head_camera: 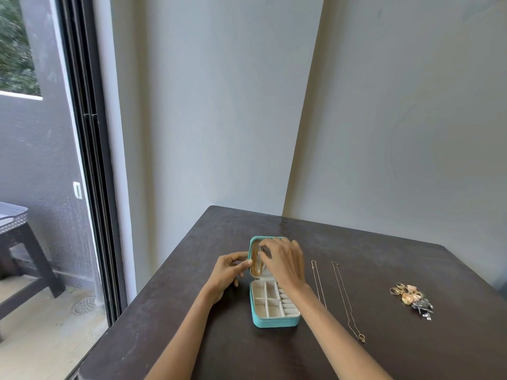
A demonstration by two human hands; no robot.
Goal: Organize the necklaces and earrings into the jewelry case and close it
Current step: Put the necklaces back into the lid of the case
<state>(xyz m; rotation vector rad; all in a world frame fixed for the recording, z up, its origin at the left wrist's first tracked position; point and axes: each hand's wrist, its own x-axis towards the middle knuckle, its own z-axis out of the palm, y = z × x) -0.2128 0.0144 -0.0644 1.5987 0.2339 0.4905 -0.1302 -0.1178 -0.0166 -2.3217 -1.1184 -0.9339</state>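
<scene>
A dark brown table [192, 311] sits in a corner of pale walls, seen from above by a person whose two bare forearms reach in from the bottom edge. Near the table's centre lies a small teal jewelry case [274, 322], open flat, its lid [253, 239] toward 12 o'clock and its tray toward 6 o'clock. The tray is lined in cream and split into square compartments on its left with a row of ring rolls on its right. Inside the lid lies a thick gold necklace [257, 266], running lengthwise.

The left hand [227, 272] is at 9 o'clock of the lid, fingers curled, thumb and fingertips pinching the lid's left edge. The right hand [285, 260] reaches over the lid from 3 o'clock, palm down, fingers bent with the tips pressed together at the top of the gold necklace; it appears to pinch something there, though the grip is too small to make out clearly.

At 3 o'clock of the case, two thin chain necklaces lie stretched out side by side on the table: the shorter chain [318, 283] nearer the case, the longer chain [346, 300] beyond it, ending in a small ring clasp. Farther toward 3 o'clock, well apart, sits a small heap of earrings and rings [411, 297] in gold and silver tones
</scene>
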